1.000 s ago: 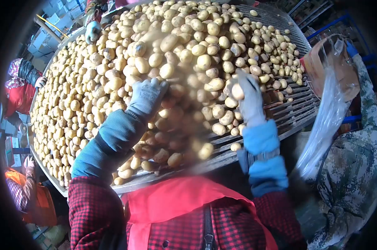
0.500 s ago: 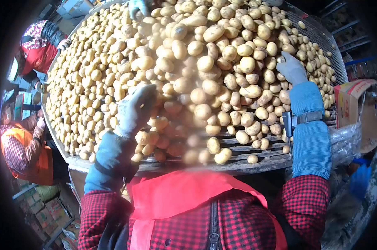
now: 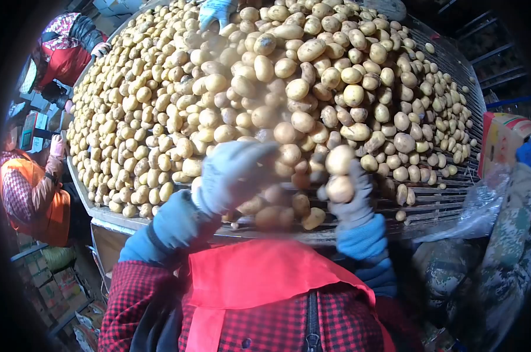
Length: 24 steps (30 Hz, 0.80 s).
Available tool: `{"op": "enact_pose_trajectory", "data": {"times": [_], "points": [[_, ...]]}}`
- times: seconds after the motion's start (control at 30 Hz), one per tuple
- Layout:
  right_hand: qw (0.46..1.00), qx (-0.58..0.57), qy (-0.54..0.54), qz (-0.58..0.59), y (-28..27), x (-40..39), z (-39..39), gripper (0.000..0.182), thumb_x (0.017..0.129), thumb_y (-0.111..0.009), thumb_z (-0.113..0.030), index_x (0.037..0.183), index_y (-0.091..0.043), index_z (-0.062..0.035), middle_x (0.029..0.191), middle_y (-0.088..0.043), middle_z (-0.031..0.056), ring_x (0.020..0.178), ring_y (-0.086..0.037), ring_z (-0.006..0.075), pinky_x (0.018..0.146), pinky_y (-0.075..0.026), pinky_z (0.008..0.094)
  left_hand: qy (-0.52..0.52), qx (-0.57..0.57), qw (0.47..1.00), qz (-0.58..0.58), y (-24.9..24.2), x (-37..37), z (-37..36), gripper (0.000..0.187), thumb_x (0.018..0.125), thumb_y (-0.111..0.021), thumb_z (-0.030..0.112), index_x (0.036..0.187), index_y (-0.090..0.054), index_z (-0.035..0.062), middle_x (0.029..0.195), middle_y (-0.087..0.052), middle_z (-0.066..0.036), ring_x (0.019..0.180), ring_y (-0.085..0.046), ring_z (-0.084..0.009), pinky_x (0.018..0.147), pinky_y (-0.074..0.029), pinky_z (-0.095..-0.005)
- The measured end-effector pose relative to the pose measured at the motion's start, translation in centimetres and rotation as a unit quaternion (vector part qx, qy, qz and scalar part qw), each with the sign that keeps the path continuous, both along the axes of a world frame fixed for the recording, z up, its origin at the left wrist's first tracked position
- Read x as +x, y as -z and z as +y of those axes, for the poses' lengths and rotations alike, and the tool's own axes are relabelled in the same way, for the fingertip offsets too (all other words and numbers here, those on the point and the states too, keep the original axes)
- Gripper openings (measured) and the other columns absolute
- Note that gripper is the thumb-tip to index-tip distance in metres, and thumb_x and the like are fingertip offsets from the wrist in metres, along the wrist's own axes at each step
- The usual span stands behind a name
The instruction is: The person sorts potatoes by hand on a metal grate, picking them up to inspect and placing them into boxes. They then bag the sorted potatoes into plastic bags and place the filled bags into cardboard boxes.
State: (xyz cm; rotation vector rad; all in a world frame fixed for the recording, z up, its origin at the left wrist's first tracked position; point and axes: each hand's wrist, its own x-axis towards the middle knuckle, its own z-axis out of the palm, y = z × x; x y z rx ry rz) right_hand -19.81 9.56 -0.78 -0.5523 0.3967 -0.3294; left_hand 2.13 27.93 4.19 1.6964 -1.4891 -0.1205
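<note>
A large heap of potatoes point(image 3: 160, 111) covers a slatted table point(image 3: 447, 205). Over its near edge, my gloved left hand point(image 3: 233, 176) is smeared by motion, and its fingers are too blurred to read. To its right, my gloved right hand point(image 3: 352, 196) is closed round two potatoes point(image 3: 339, 175), one above the other. Just left of that hand, one potato point(image 3: 314, 218) lies on the slats close to the near edge. A blurred patch in the middle of the view hides some potatoes between my hands.
At the far edge a blue-gloved hand point(image 3: 216, 12) of another person touches the heap. Two people point(image 3: 66, 64) stand along the left side, one in an orange vest point(image 3: 28, 188). On the right are a cardboard box point(image 3: 500, 144), clear plastic point(image 3: 482, 205) and a camouflage sleeve point(image 3: 509, 234).
My right hand has come from the right side of the heap towards the near middle and now holds two potatoes. My left hand has moved right and nearer. A camouflage-sleeved arm shows further in at the right.
</note>
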Motion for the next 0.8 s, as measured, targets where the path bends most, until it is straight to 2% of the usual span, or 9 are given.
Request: {"op": "enact_pose_trajectory", "data": {"times": [0.07,0.1,0.2,0.27,0.33,0.37,0.5,0.6,0.8], "points": [[0.999,0.008,0.032,0.040,0.7,1.4,3.5,0.070,0.103,-0.055,-0.046,0.154,-0.039,-0.0010,0.146,-0.056,0.0171,0.132,-0.057,0.0307,0.110,-0.049,0.0425,0.052,0.027,0.995,-0.075,-1.2,-1.4,-1.1,0.044,0.082,-0.081,0.013,0.123,-0.069,0.0072,0.101,-0.073,-0.009,0.087,-0.069,-0.0283,0.074,-0.054,-0.0393],[0.984,-0.176,0.005,0.029,2.0,0.7,4.0,0.071,0.104,-0.050,-0.049,0.156,-0.036,-0.0009,0.148,-0.054,0.0170,0.137,-0.052,0.0307,0.115,-0.043,0.0419,0.059,0.027,0.993,-0.097,-0.4,-1.9,-1.5,0.046,0.083,-0.080,0.018,0.126,-0.068,0.0083,0.103,-0.072,-0.009,0.087,-0.068,-0.0281,0.073,-0.053,-0.0399],[0.921,-0.385,0.005,0.057,2.8,0.5,4.9,0.070,0.104,-0.046,-0.054,0.153,-0.041,-0.0042,0.149,-0.053,0.0194,0.135,-0.054,0.0343,0.108,-0.048,0.0433,0.068,0.041,0.992,-0.102,0.2,-2.0,-1.5,0.055,0.084,-0.080,0.027,0.135,-0.064,0.0098,0.115,-0.070,-0.011,0.096,-0.068,-0.0304,0.080,-0.052,-0.0422],[0.976,-0.213,-0.007,0.033,2.4,0.8,4.5,0.069,0.103,-0.046,-0.058,0.150,-0.046,-0.0078,0.147,-0.054,0.0206,0.129,-0.059,0.0376,0.092,-0.056,0.0426,0.050,0.031,0.993,-0.105,0.4,-1.0,-0.6,0.057,0.084,-0.080,0.027,0.136,-0.064,0.0097,0.117,-0.069,-0.012,0.099,-0.068,-0.0315,0.083,-0.053,-0.0424],[0.981,0.176,-0.059,-0.062,2.5,0.5,3.1,0.071,0.102,-0.043,-0.063,0.150,-0.047,-0.0116,0.146,-0.055,0.0205,0.122,-0.063,0.0404,0.072,-0.060,0.0391,-0.047,0.074,0.992,-0.096,2.0,0.5,-0.7,0.057,0.084,-0.076,0.027,0.136,-0.063,0.0103,0.116,-0.070,-0.011,0.100,-0.068,-0.0320,0.085,-0.053,-0.0434],[0.981,0.183,-0.050,-0.042,2.3,1.1,3.1,0.071,0.101,-0.040,-0.068,0.149,-0.050,-0.0169,0.142,-0.057,0.0180,0.110,-0.067,0.0422,0.054,-0.053,0.0342,-0.057,0.130,0.983,-0.115,2.5,1.2,-1.3,0.058,0.083,-0.076,0.025,0.138,-0.062,0.0123,0.111,-0.069,-0.011,0.098,-0.067,-0.0314,0.083,-0.053,-0.0435],[0.990,0.125,-0.006,0.065,1.5,2.0,3.5,0.070,0.100,-0.042,-0.069,0.148,-0.052,-0.0192,0.139,-0.059,0.0138,0.101,-0.068,0.0378,0.056,-0.053,0.0320,-0.078,0.323,0.914,-0.232,4.0,1.7,-4.8,0.062,0.083,-0.071,0.024,0.143,-0.055,0.0194,0.101,-0.065,-0.009,0.095,-0.064,-0.0292,0.078,-0.051,-0.0436],[0.985,0.167,-0.033,-0.014,2.7,1.7,3.1,0.075,0.100,-0.040,-0.073,0.152,-0.046,-0.0189,0.148,-0.054,0.0192,0.120,-0.064,0.0446,0.066,-0.064,0.0393,-0.088,0.321,0.908,-0.255,4.7,1.8,-5.2,0.056,0.085,-0.068,0.025,0.140,-0.058,0.0194,0.099,-0.066,-0.008,0.095,-0.064,-0.0291,0.076,-0.050,-0.0439],[0.990,0.136,-0.025,0.000,2.7,2.0,3.6,0.080,0.100,-0.036,-0.073,0.155,-0.043,-0.0156,0.149,-0.053,0.0203,0.122,-0.064,0.0435,0.080,-0.064,0.0410,-0.057,0.141,0.985,-0.077,3.8,1.8,-2.8,0.050,0.085,-0.073,0.022,0.133,-0.063,0.0145,0.098,-0.069,-0.008,0.092,-0.066,-0.0307,0.076,-0.052,-0.0441]]}}
